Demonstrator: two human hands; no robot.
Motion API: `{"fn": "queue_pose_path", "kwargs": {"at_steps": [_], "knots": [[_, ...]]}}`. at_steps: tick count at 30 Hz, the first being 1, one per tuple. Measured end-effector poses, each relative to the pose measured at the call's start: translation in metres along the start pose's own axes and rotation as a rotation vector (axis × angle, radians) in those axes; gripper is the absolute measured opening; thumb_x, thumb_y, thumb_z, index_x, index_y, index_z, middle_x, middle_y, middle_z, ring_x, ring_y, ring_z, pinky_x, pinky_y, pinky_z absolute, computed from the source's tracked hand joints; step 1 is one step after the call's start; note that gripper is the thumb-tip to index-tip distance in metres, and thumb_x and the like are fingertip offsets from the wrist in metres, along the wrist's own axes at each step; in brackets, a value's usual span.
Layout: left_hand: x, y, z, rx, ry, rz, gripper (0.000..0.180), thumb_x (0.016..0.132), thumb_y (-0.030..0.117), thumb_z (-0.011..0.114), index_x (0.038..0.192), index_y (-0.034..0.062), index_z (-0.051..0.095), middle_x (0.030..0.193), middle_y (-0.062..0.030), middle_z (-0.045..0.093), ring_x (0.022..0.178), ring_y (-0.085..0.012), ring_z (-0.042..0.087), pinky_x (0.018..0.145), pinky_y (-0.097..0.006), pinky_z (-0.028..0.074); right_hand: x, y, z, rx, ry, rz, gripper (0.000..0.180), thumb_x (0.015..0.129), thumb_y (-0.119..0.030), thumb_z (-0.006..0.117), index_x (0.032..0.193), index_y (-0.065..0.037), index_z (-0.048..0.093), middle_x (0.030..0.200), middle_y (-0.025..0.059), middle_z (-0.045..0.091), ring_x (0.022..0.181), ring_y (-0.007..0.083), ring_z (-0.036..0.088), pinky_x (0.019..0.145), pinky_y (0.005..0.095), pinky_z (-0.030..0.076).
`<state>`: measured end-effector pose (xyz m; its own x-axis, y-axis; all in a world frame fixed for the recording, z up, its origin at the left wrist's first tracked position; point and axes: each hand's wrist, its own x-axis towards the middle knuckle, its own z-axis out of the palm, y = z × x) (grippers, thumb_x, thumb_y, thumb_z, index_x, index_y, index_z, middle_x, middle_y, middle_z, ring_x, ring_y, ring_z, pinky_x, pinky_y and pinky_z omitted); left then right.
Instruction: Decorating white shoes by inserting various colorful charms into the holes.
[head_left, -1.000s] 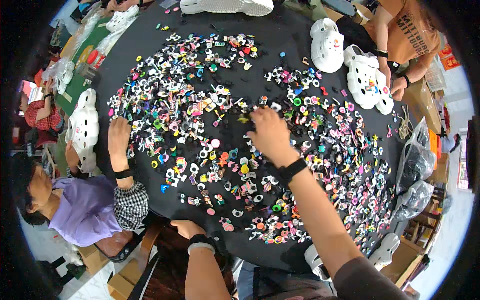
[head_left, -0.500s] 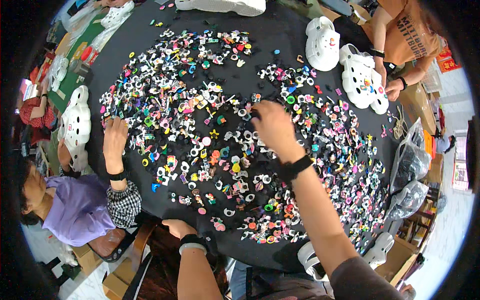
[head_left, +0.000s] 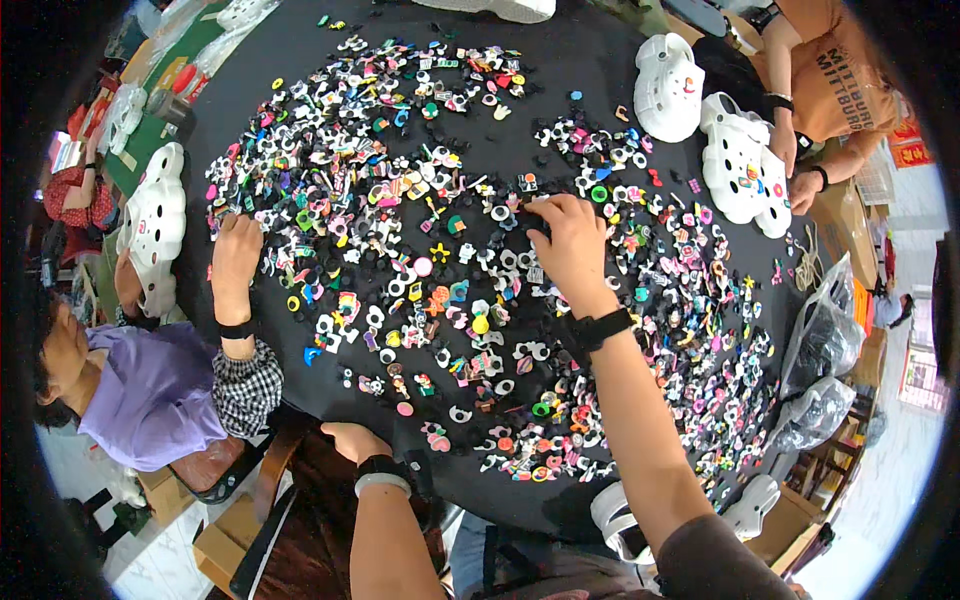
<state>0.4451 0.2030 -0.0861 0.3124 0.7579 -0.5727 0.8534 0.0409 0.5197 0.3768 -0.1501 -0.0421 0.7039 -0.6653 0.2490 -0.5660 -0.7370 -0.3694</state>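
Note:
Small colourful rubber shoe charms (head_left: 440, 295) lie in a wide, loose spread over the black tabletop (head_left: 560, 50). My right hand (head_left: 572, 245) is over the middle of the spread, palm down. Its thumb and bent fingers are apart, with no charm visible between them. At the near table edge, beside a brown wooden chair (head_left: 288, 462), is my left hand (head_left: 356, 441); its fingers are hidden from view. The near edge also has a white clog (head_left: 618, 520), partly behind my right forearm, and another white clog (head_left: 752, 506) farther right.
On the left a person in purple (head_left: 150, 395) reaches into the charms and holds a white clog (head_left: 157, 225). At far right, a person in orange (head_left: 835, 70) handles a white clog (head_left: 735, 170) beside another clog (head_left: 668, 90). Clear plastic bags (head_left: 822, 330) sit along the right edge.
My right hand has shifted slightly right within the view, its thumb now showing apart from the fingers. The whole view has turned a little. My left hand stays by the chair.

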Motion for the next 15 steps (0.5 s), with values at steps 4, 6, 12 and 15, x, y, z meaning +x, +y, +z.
{"fn": "queue_pose_path", "kwargs": {"at_steps": [4, 6, 12, 15], "knots": [[-0.007, 0.005, 0.002, 0.042, 0.022, -0.081, 0.082, 0.091, 0.064, 0.030, 0.129, -0.0036, 0.055, 0.137, -0.0185, 0.052, 0.118, -0.0370, 0.054, 0.102, -0.043, 0.041, 0.005, -0.003, 0.015, -0.001, 0.000, -0.068, 0.028, 0.069, -0.019, 0.080, 0.096, -0.019, 0.072, 0.101, -0.0016, 0.061, 0.101, 0.0222, 0.056, 0.085, 0.0402, 0.042], [-0.005, 0.004, 0.001, 0.034, 0.021, -0.078, 0.081, 0.091, 0.064, 0.030, 0.129, -0.0029, 0.055, 0.137, -0.0183, 0.052, 0.118, -0.0365, 0.054, 0.102, -0.044, 0.041, 0.008, -0.004, 0.019, 0.032, -0.050, -0.027, 0.031, 0.068, -0.022, 0.081, 0.097, -0.019, 0.072, 0.101, -0.0009, 0.061, 0.099, 0.0226, 0.056, 0.084, 0.0407, 0.043], [-0.005, 0.004, 0.001, 0.020, 0.022, -0.068, 0.080, 0.091, 0.064, 0.030, 0.129, -0.0011, 0.056, 0.136, -0.0177, 0.053, 0.118, -0.0353, 0.054, 0.102, -0.044, 0.041, 0.012, -0.002, 0.020, 0.087, -0.007, -0.037, 0.016, 0.077, -0.029, 0.074, 0.085, -0.015, 0.074, 0.093, 0.0004, 0.062, 0.096, 0.0234, 0.057, 0.082, 0.0423, 0.043], [0.000, 0.001, 0.001, 0.017, 0.026, -0.053, 0.080, 0.091, 0.064, 0.029, 0.129, -0.0012, 0.056, 0.136, -0.0176, 0.054, 0.117, -0.0353, 0.055, 0.101, -0.045, 0.041, 0.010, 0.000, 0.017, 0.162, -0.026, 0.010, 0.015, 0.077, -0.029, 0.074, 0.076, -0.014, 0.075, 0.093, -0.0002, 0.063, 0.095, 0.0232, 0.057, 0.081, 0.0413, 0.042]]}}
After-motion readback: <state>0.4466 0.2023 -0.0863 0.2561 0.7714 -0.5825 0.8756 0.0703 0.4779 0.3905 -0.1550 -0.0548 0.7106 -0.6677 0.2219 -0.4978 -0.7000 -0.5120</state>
